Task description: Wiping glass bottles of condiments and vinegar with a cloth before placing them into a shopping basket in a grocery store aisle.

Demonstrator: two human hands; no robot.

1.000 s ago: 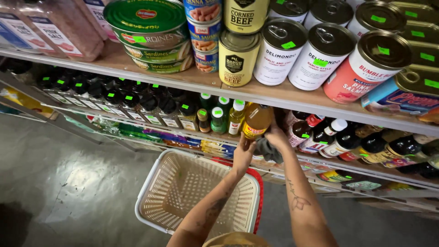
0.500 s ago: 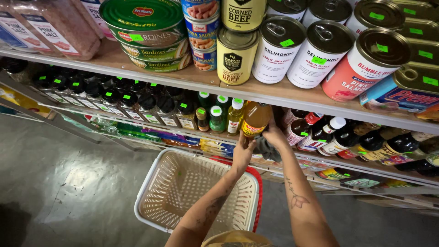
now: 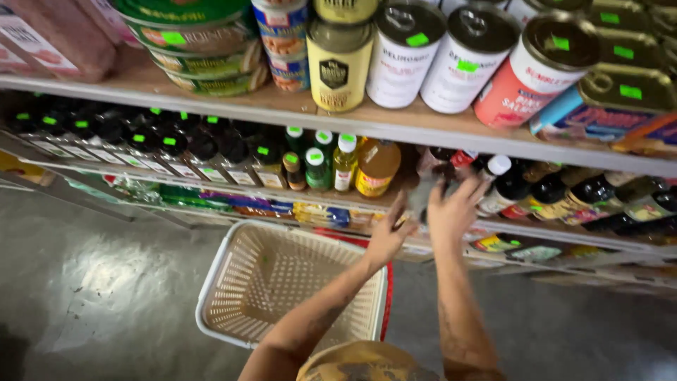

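Both hands have let go of the amber bottle [image 3: 377,166], which now stands alone on the middle shelf [image 3: 233,189] at frame centre, just right of a yellow-green bottle [image 3: 344,163] with a white cap. Right hand [image 3: 455,212] has shifted to the right of it and is raised at the shelf front, fingers curled round a dark, blurred object [image 3: 427,185]; what that object is cannot be told. Left hand [image 3: 391,233] sits lower, just left of the right hand, fingers partly bent; whether it grips anything cannot be told. Below both forearms, lower centre, a beige plastic basket [image 3: 233,282] with a red rim edge rests on the grey floor [image 3: 92,282]. Dark-capped bottles [image 3: 508,187] stand right of the hands. Large cans [image 3: 405,56] line the upper shelf [image 3: 282,109].
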